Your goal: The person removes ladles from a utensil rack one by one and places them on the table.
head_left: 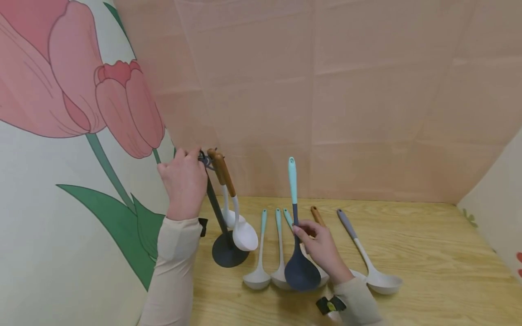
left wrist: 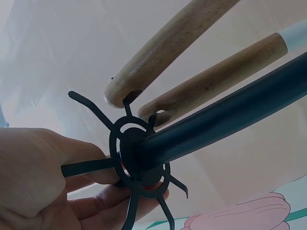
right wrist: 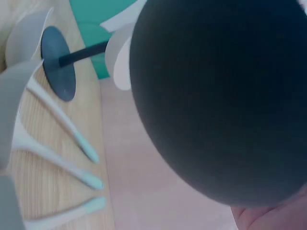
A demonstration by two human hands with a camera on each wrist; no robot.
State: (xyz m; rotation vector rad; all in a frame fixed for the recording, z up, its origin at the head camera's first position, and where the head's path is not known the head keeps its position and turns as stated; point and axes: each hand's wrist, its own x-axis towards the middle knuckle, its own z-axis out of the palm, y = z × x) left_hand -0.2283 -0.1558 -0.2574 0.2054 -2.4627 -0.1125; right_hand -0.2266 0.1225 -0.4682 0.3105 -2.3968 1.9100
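Note:
My left hand (head_left: 183,181) grips the hooked top (left wrist: 140,163) of a black utensil stand (head_left: 215,206), its fingers around the ring of hooks. Two white ladles with wooden handles, one nearer (head_left: 245,235) and one behind (head_left: 225,176), hang from the hooks. The stand's pole leans, with its round base (head_left: 229,257) low over the table. In my right hand (head_left: 324,249) is a dark blue ladle (head_left: 302,274) with a mint handle end, pinched at the shaft and held upright, bowl down. That bowl (right wrist: 216,96) fills much of the right wrist view.
Several ladles lie in a row on the wooden table (head_left: 440,253): a mint-handled ladle (head_left: 258,277) at the left and a grey-handled ladle (head_left: 383,281) at the right among them. A wooden handle (head_left: 317,215) shows behind my right hand. A tulip-painted wall (head_left: 118,181) stands close on the left.

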